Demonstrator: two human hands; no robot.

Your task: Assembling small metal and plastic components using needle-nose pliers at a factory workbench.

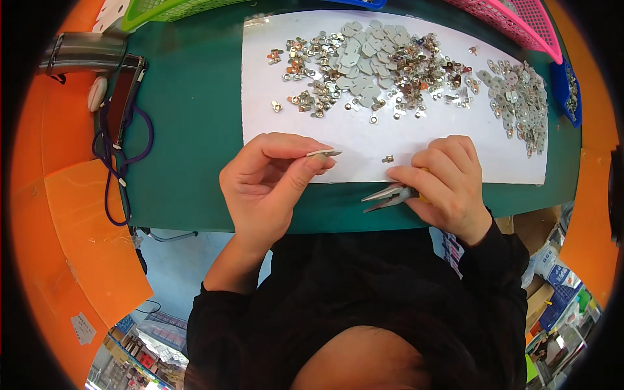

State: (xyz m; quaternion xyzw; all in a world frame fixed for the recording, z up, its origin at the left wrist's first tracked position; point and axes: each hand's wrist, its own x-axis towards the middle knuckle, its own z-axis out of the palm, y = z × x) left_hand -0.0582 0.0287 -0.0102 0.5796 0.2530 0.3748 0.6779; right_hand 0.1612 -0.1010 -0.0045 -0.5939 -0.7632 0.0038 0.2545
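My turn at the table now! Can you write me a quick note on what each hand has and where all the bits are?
Left hand: pinching a small flat metal plate between thumb and fingers, held over the mat's near edge.
Right hand: holding pliers, tips pointing left, jaws slightly apart, nothing in them.
One small clip lies alone on the white sheet between the hands.
Piles of metal pieces sit at the sheet's far side, more at its right end.
Done: cannot tell. Left: the piles look unsorted.
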